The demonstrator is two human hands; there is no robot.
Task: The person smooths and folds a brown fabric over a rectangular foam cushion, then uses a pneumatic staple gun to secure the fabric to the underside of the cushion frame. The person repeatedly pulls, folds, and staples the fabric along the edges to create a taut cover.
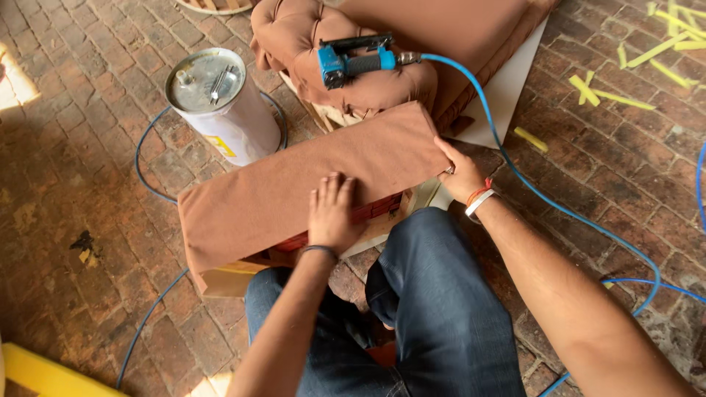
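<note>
A long block covered in brown fabric (294, 184) lies across the brick floor in front of my knees, with bare wood showing at its lower left end. My left hand (332, 212) lies flat on the fabric near the block's front edge, fingers together and pointing away from me. My right hand (462, 175) grips the fabric at the block's right end, thumb on top. A blue pneumatic staple gun (353, 59) rests on a tufted brown cushion (346, 81) just beyond the block, its blue air hose (515, 169) running off to the right.
A white metal can (220, 103) with a silver lid stands to the left of the cushion. A second brown upholstered piece (456, 37) and a white board (507, 95) lie behind. Yellow scraps (610, 92) litter the floor at the upper right. A yellow edge (44, 375) shows at the bottom left.
</note>
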